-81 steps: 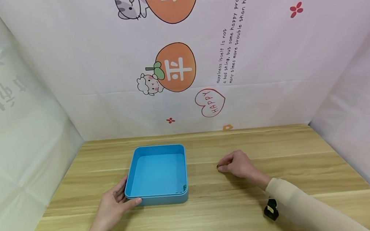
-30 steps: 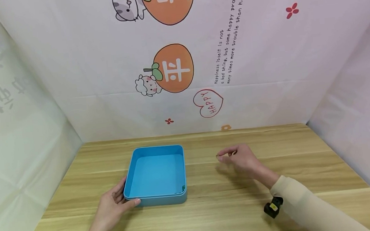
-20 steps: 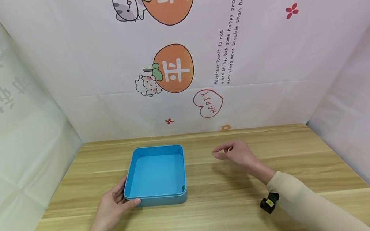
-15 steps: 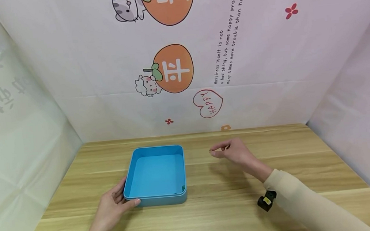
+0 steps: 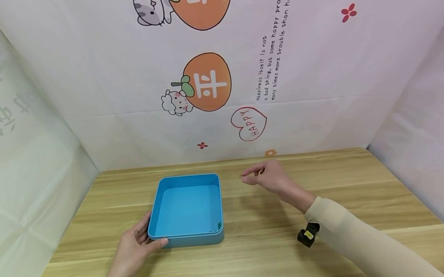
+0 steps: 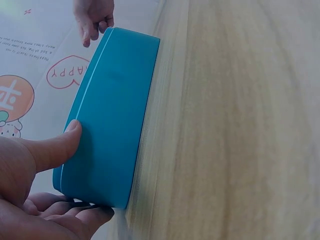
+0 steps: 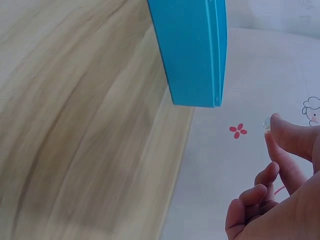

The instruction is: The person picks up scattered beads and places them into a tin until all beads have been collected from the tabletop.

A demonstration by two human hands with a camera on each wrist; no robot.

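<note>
A shallow blue square box [image 5: 190,207] stands on the wooden table, its top uncovered. My left hand [image 5: 130,248] grips its near-left corner, thumb on the front wall and fingers along the left side. Small dark green pieces [image 5: 219,225] lie in the box's near-right corner. My right hand [image 5: 271,178] is raised over the table, right of the box. Between its thumb and index finger it pinches a small clear glass marble [image 7: 267,124]; the other fingers curl loosely. The left wrist view shows the box's blue outer wall [image 6: 110,115] with the left thumb against it.
A white printed cloth [image 5: 304,122] hangs behind the table, with more cloth at the left and right sides. A small black device with a yellow label [image 5: 306,235] is fixed at the right wrist. The wooden table [image 5: 257,267] extends around the box.
My right hand has risen from the table and moved left and away from me, toward the box, still pinching the marble. The left hand and box have stayed in place.
</note>
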